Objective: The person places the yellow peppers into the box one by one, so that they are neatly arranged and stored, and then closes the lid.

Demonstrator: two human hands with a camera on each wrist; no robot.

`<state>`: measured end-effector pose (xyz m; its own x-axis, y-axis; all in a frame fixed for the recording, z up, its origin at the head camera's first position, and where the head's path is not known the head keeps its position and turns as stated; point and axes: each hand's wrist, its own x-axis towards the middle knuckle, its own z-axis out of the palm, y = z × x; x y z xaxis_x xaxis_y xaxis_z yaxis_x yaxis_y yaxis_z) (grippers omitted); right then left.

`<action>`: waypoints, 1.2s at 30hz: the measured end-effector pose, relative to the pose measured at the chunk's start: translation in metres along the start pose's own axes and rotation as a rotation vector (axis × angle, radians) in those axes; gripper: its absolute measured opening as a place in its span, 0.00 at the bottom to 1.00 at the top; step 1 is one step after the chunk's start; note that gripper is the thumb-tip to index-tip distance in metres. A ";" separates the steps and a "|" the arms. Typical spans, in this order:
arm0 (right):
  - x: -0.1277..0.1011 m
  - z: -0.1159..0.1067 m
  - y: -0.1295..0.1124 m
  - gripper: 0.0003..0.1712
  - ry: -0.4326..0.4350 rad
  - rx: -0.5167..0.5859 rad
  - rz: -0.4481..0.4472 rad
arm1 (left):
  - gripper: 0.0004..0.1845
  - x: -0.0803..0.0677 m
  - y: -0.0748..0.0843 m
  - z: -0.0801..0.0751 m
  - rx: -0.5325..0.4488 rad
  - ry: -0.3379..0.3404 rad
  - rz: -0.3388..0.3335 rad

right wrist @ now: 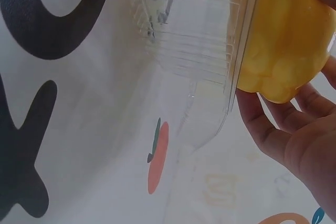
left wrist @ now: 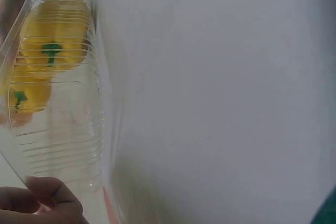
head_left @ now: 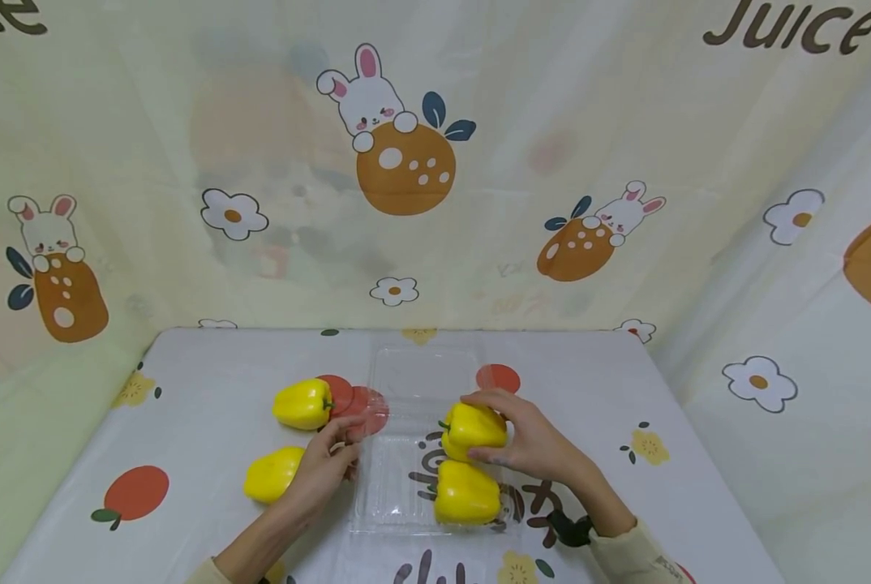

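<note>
A clear plastic tray [head_left: 399, 381] lies at the table's middle with two yellow peppers in it. My right hand [head_left: 488, 428] grips the farther pepper [head_left: 465, 430] from the right, fingers over its top and thumb under; the right wrist view shows this pepper [right wrist: 283, 40] against my palm beside the tray wall [right wrist: 199, 40]. The nearer pepper [head_left: 467, 492] lies loose in the tray. My left hand [head_left: 344, 442] pinches the tray's left rim; its fingers [left wrist: 50, 200] show at the ribbed tray wall [left wrist: 68, 145] in the left wrist view.
Two more yellow peppers lie on the cloth left of the tray, one farther [head_left: 302, 403] and one nearer [head_left: 271, 474] beside my left wrist. A printed curtain closes the back and both sides. The white printed tablecloth [head_left: 698, 454] covers the table.
</note>
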<state>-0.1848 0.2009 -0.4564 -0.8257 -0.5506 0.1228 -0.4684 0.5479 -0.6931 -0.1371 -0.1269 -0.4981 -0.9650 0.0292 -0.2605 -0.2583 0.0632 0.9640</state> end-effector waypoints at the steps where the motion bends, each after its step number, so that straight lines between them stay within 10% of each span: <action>1: 0.000 0.000 0.000 0.40 0.000 -0.001 0.001 | 0.24 0.000 0.000 0.000 -0.002 -0.003 -0.001; 36: 0.006 0.007 0.001 0.40 -0.032 0.039 0.033 | 0.24 0.001 0.000 0.001 -0.012 -0.005 0.004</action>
<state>-0.1881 0.1935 -0.4615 -0.8299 -0.5525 0.0770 -0.4276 0.5414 -0.7239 -0.1383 -0.1263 -0.4987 -0.9657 0.0349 -0.2572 -0.2553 0.0509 0.9655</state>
